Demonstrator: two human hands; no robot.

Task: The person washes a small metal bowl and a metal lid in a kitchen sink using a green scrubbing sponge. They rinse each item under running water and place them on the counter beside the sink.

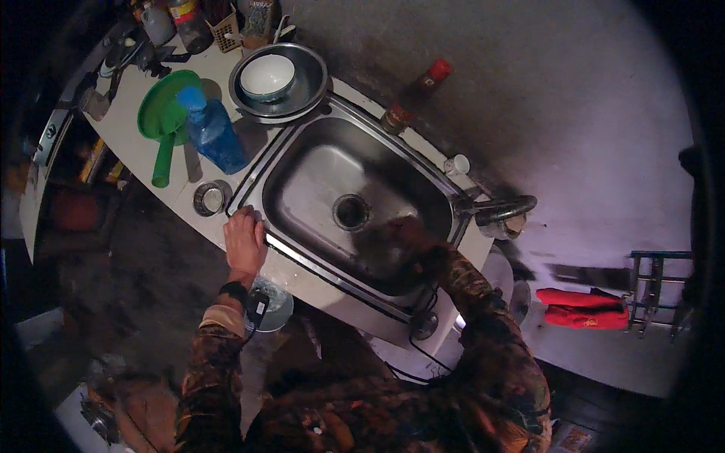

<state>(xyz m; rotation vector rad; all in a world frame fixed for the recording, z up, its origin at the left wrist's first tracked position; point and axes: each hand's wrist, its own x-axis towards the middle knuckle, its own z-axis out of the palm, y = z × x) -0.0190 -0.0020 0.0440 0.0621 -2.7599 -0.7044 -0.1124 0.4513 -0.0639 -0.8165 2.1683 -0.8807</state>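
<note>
My left hand (246, 240) rests on the counter's front edge, at the near left corner of the stainless steel sink (317, 153). Its fingers are bent, and I cannot tell whether they grip anything. In the right part of the basin, my right hand (409, 238) is in dark shadow and blurred, to the right of the drain (352, 212). Whether it holds something cannot be seen. Just beyond my left hand stands a small metal cup (210, 199). A curved faucet (507, 208) is at the sink's right end.
Left of the sink are a blue plastic bottle (218, 136) and a green plastic ladle (164, 156). A white bowl (268, 76) sits in metal basins (317, 73). Behind the sink stand a red-capped bottle (409, 102) and a small white cup (457, 165). Red cloth (586, 310) hangs at right.
</note>
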